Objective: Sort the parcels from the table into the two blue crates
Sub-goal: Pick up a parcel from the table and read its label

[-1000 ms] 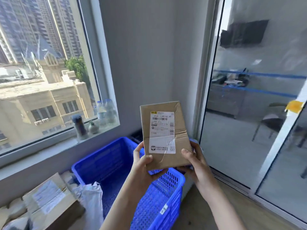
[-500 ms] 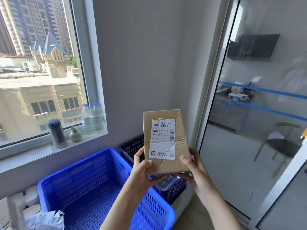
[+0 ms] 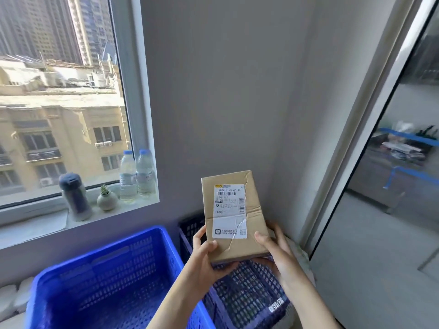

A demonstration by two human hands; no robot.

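Note:
A brown cardboard parcel (image 3: 234,216) with a white shipping label stands upright in both my hands. My left hand (image 3: 206,258) grips its lower left corner, thumb on the front. My right hand (image 3: 275,252) grips the lower right corner, fingers wrapped under the bottom edge. The parcel hangs over the dark blue crate (image 3: 244,290) in the corner. A bright blue crate (image 3: 104,276) sits to its left, and the part of its inside that shows holds nothing.
The windowsill holds a grey flask (image 3: 75,197), a small potted plant (image 3: 107,199) and two water bottles (image 3: 136,175). A grey wall stands behind the crates. A glass sliding door (image 3: 392,186) runs along the right. Pale bundles (image 3: 14,295) lie at the far left.
My view has swung right and up: the table parcels left the frame and the dark blue crate came into sight. Both hands carried the parcel over that crate.

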